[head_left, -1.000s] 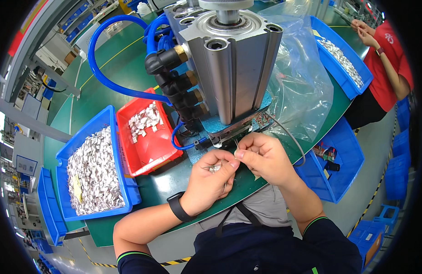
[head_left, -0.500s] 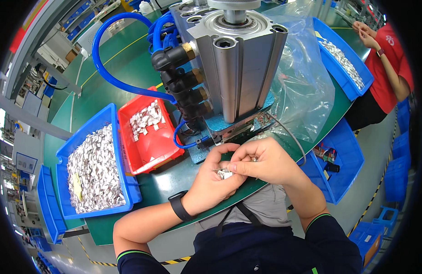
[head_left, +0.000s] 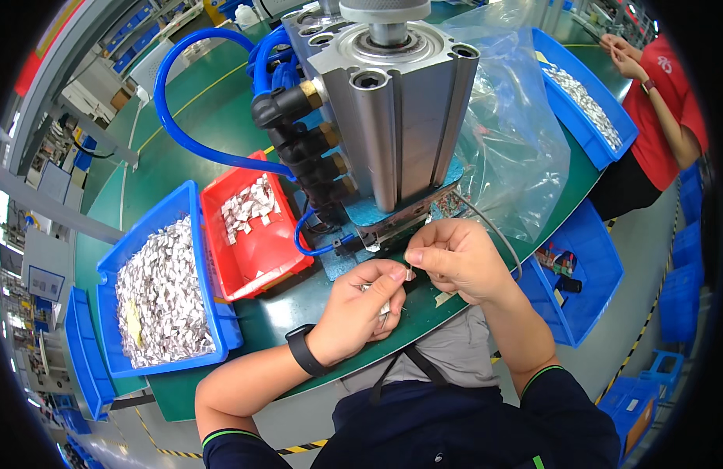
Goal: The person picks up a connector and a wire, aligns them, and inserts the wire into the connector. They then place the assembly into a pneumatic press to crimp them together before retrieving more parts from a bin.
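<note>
In front of the pneumatic press (head_left: pixel 404 117), at the table's near edge, both my hands are raised. My left hand (head_left: pixel 360 309) is curled around several small silvery-white parts with thin wire leads (head_left: pixel 385 309), some sticking out between the fingers. Just to its right, my right hand (head_left: pixel 461 262) pinches one small whitish part (head_left: pixel 410 273) by its thin lead, between thumb and forefinger. That part hangs close to the left fingertips; whether it touches them I cannot tell. Above my hands lies the press's blue base plate (head_left: pixel 342 266), partly covered by the cylinder.
To the left stand a blue bin (head_left: pixel 230 332) heaped with small silvery parts and a red tray (head_left: pixel 260 254) with fewer. Blue air hoses (head_left: pixel 170 117) loop beside the press. Clear plastic bag (head_left: pixel 525 156) and another blue bin (head_left: pixel 623 125) lie right. A co-worker (head_left: pixel 674 102) works there.
My hands have moved apart. The right one has shifted slightly up and right with a small part in its pinch, while the left has closed more around its parts.
</note>
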A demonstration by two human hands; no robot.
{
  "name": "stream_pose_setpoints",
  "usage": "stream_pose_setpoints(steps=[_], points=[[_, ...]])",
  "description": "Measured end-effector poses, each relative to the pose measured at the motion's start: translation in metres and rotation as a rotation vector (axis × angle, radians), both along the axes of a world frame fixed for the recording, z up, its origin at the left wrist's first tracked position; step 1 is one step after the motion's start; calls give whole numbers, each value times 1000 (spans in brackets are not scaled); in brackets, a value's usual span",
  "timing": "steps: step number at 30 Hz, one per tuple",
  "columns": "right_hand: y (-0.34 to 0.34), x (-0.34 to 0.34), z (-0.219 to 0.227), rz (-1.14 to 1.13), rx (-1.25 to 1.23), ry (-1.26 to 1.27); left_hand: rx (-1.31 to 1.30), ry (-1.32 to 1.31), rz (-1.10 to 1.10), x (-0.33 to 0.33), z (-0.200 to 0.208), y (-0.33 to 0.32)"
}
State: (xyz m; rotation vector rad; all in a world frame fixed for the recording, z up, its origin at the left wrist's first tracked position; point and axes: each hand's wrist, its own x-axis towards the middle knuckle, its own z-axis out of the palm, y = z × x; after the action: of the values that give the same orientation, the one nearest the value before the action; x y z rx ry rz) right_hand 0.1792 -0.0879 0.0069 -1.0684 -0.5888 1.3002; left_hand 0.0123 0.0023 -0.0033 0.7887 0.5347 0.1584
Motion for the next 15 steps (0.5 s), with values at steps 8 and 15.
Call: stream_pose_setpoints(steps=[8,15], points=[[-3,11,-10,152,71,64,58,-33,18,-1,-2,-3],[-8,6,-1,49,-73,-81,18,-69,127,-1,-2,-3]])
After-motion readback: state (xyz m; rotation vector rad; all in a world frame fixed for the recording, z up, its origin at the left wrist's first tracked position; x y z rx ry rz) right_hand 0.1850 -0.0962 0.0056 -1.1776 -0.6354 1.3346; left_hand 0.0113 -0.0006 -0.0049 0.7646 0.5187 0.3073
